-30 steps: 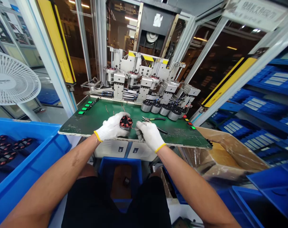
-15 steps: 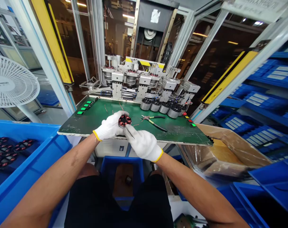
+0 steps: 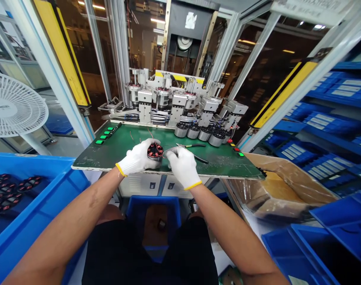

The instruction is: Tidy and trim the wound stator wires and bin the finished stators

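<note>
My left hand (image 3: 138, 155), in a white knit glove, is closed around the side of a motor stator (image 3: 155, 150) with black insulation and copper windings, held upright at the bench's front edge. Just to its right, my gloved right hand (image 3: 182, 164) has thumb and fingers pinched together on a thin copper wire at the stator's side; the fingertips partly hide it. Cutting pliers (image 3: 198, 145) with dark and yellow-green handles lie behind the right hand, which covers part of them. Several finished-looking stators with metal rings (image 3: 217, 138) stand in a row farther right.
A machine fixture (image 3: 177, 105) spans the back of the green bench (image 3: 228, 164). Green buttons (image 3: 99, 142) are at left; red and green ones at right. A blue bin (image 3: 58, 170) of stators, a fan (image 3: 14, 105) and a plastic-lined carton (image 3: 275, 186) flank the bench. Loose wires lie behind my left hand.
My right hand has shifted off the stator's front to its right side, fingers now more curled. The stator shows more of its side, still in my left hand. The view has shifted slightly.
</note>
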Action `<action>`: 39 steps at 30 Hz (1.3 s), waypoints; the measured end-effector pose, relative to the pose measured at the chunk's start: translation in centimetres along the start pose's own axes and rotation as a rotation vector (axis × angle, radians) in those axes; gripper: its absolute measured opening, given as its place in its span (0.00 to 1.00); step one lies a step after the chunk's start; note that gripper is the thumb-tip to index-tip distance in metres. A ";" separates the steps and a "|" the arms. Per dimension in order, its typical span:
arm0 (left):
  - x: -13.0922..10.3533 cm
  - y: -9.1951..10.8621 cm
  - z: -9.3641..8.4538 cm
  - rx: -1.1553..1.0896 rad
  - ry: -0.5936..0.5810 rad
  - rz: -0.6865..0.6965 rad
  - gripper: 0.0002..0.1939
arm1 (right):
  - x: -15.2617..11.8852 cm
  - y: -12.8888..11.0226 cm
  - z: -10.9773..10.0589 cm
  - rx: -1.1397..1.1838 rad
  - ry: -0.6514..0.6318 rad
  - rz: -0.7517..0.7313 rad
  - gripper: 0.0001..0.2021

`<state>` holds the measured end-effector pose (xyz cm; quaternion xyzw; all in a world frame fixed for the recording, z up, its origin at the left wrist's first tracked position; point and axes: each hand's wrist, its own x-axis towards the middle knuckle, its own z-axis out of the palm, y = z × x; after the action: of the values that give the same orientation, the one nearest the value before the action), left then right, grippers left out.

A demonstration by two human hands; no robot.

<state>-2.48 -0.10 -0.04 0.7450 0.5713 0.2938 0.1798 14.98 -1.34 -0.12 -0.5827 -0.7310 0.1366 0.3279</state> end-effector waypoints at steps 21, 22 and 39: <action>1.0 -1.6 0.2 -0.121 -0.043 0.157 0.34 | -2.4 -0.4 2.4 0.392 -0.138 0.116 0.14; 1.1 -1.7 0.1 -0.148 -0.088 0.192 0.34 | -2.7 -0.5 2.5 0.569 -0.217 0.171 0.15; 1.4 -1.5 -1.2 -0.271 -0.319 0.142 0.37 | -8.8 3.3 11.5 1.082 -0.215 0.421 0.20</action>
<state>-4.12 1.56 0.32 0.7894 0.4370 0.2584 0.3451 11.07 -6.57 -13.44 -0.4480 -0.4551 0.6105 0.4685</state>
